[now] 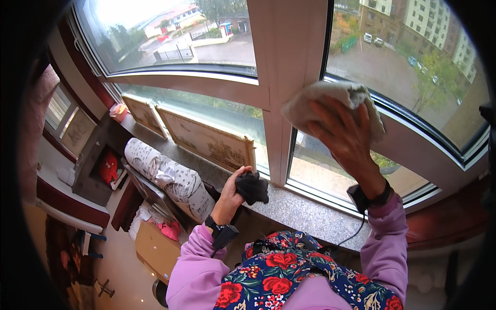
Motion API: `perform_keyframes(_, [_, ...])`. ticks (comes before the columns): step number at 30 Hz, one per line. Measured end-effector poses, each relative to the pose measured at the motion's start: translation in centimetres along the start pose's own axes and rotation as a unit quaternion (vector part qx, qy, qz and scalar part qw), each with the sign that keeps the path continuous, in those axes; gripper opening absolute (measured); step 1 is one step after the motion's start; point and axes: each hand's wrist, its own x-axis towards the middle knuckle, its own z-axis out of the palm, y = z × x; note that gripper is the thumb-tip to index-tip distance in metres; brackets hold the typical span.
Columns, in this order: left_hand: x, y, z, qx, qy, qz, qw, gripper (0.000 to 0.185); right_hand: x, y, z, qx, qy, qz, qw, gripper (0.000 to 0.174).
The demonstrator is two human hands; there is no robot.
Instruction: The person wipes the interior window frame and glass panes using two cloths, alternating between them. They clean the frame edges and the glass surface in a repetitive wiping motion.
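Note:
My right hand [345, 133] presses a light grey-green cloth [329, 95] against the window frame [285, 58], where the upright post meets the horizontal bar. The cloth overlaps the lower left corner of the upper right pane [403, 66]. Lower down, my left hand [231, 192] grips a crumpled black cloth [252, 188] above the granite windowsill [298, 205]. Part of a framed picture [209, 135] stands just beyond that hand, leaning at the lower left pane.
A second framed picture [143, 112] and a pink container [118, 112] stand farther left on the sill. Beside it are a rolled, patterned white bundle [170, 174] and a cardboard box [157, 246]. A cable [350, 236] hangs from the right wrist device.

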Motion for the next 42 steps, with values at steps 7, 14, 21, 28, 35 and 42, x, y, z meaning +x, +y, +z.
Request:
perform_keyframes(7, [0.2, 0.9, 5.0, 0.001, 0.038, 0.073, 0.997, 0.013, -8.4, 3.8, -4.4, -0.112, 0.017, 0.045, 0.993, 0.024])
perform_keyframes(14, [-0.4, 7.0, 16.3, 0.171, -0.023, 0.295, 0.940, 0.016, -15.0, 9.6, -11.3, -0.220, 0.089, 0.098, 0.966, 0.022])
perform_keyframes(21, [-2.5, 12.1, 26.9, 0.141, -0.206, 0.544, 0.801, 0.024, -15.5, 10.0, -14.9, -0.225, 0.122, 0.189, 0.948, 0.027])
perform_keyframes(28, [4.4, 5.7, 28.6, 0.326, -0.042, 0.790, 0.518, 0.026, -15.9, 10.1, -14.3, -0.231, 0.130, 0.181, 0.947, 0.028])
perform_keyframes(35, [7.9, 1.9, 24.4, 0.428, -0.032, 0.847, 0.315, 0.020, -16.5, 10.9, -13.5, -0.246, 0.151, 0.169, 0.942, 0.023])
perform_keyframes(42, [8.7, -0.6, 22.0, 0.433, 0.002, 0.815, 0.385, 0.028, -16.2, 11.0, -13.2, -0.239, 0.175, 0.162, 0.941, 0.018])
